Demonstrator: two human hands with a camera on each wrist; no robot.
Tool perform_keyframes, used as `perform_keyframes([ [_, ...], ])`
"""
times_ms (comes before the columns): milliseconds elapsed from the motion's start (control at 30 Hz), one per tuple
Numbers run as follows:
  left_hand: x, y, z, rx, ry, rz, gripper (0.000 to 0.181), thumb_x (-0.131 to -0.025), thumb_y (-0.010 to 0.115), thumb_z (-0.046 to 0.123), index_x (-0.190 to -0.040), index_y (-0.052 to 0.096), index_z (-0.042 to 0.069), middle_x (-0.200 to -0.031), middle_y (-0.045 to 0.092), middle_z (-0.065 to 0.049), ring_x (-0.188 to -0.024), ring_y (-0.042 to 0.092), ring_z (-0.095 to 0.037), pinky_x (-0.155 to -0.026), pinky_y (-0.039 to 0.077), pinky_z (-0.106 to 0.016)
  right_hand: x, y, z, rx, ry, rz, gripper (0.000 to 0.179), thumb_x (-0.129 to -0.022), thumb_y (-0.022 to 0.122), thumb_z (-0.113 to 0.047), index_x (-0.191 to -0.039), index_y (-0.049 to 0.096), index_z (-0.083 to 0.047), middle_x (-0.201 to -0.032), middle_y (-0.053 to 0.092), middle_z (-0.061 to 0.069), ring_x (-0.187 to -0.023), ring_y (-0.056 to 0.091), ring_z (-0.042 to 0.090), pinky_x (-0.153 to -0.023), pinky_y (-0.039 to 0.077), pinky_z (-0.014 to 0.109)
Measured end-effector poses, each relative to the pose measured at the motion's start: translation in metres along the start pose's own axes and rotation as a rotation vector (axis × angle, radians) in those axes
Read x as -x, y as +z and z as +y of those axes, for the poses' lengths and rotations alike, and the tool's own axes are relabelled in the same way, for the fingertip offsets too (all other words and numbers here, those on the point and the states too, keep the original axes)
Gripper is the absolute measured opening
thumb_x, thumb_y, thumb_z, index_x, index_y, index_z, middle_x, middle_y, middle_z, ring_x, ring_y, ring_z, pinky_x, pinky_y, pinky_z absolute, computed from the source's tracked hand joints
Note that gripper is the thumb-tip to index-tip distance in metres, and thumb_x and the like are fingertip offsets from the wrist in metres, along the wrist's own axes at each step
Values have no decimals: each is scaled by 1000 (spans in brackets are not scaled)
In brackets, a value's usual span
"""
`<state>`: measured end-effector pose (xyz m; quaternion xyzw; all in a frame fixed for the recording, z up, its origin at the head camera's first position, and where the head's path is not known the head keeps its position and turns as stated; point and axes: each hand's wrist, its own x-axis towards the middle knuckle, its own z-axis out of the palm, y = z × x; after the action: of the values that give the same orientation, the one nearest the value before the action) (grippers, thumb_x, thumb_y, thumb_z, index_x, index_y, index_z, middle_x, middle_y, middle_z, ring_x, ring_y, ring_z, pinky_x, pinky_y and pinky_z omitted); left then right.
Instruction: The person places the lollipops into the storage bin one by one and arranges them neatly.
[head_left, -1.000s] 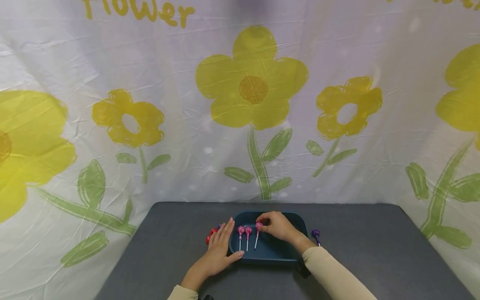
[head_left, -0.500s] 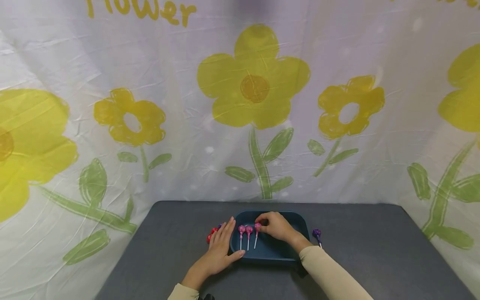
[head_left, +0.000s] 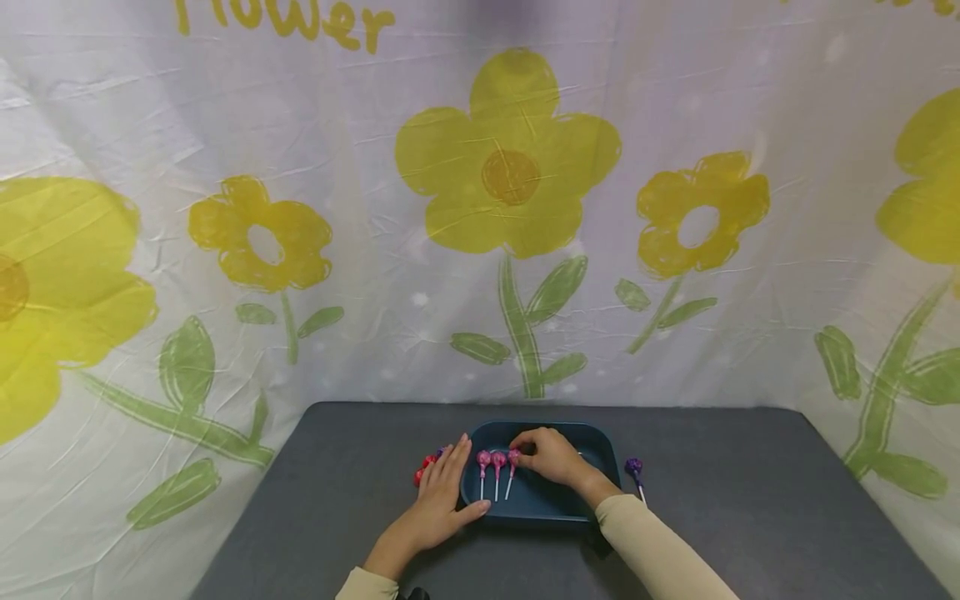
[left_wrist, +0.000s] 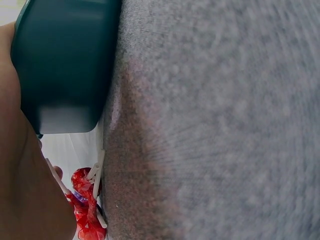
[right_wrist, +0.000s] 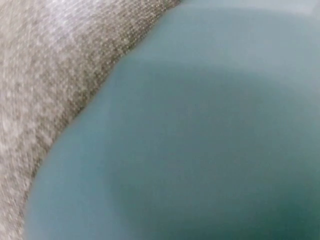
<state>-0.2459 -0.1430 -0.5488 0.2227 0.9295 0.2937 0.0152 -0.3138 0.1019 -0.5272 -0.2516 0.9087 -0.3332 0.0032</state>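
Observation:
Inside the dark blue tray (head_left: pixel 555 510), three pink-wrapped lollipops stand side by side, heads toward the back and white sticks toward the front. My right hand (head_left: pixel 557 457) reaches over the tray and pinches the head of the rightmost pink lollipop (head_left: pixel 513 457). Left of it are the middle lollipop (head_left: pixel 498 461) and the leftmost one (head_left: pixel 483 459). My left hand (head_left: pixel 441 496) rests along the tray's left rim with its fingers straight and thumb at the front corner. The right wrist view holds only the blurred tray wall (right_wrist: pixel 210 140) and tabletop.
Red-wrapped lollipops (left_wrist: pixel 87 205) lie on the grey table (head_left: pixel 360 467) left of the tray, partly behind my left hand. On the right side lies a purple lollipop (head_left: pixel 634 468). A flower-printed curtain (head_left: pixel 375 292) hangs behind the table.
My right hand has shifted the rightmost pink lollipop slightly left, closer to the other two. My left hand stays on the tray's rim.

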Motion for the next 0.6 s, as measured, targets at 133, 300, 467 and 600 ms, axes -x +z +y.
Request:
perform_keyframes([
  [133,0,0,0,5,-4,-5,94,-93,59,55,-160,8,13,-170,3,-3,-154,10,-40,-114,6,-74,0,2,0,-5,-10,6,18,-89,72,-19,-104,76,-9,-94,75,4,-85,67,17,-78,55,35],
  [300,-1,0,0,1,-9,-11,95,-93,58,56,-160,7,14,-170,2,-2,-154,10,-40,-115,5,-73,0,3,1,6,-21,15,17,-89,72,-19,-103,76,-9,-95,75,5,-86,68,18,-79,55,37],
  [467,-2,1,-2,-7,-3,-3,94,-93,58,55,-160,8,13,-170,3,-3,-153,11,-41,-115,7,-74,1,4,2,21,-28,16,18,-90,72,-20,-104,77,-10,-98,75,5,-88,68,18,-81,55,38],
  [600,-2,2,-2,-10,7,5,93,-93,59,54,-160,9,13,-170,5,-4,-153,13,-41,-114,8,-74,3,5,2,55,-46,18,19,-91,71,-21,-105,76,-10,-97,74,3,-87,67,16,-80,55,37],
])
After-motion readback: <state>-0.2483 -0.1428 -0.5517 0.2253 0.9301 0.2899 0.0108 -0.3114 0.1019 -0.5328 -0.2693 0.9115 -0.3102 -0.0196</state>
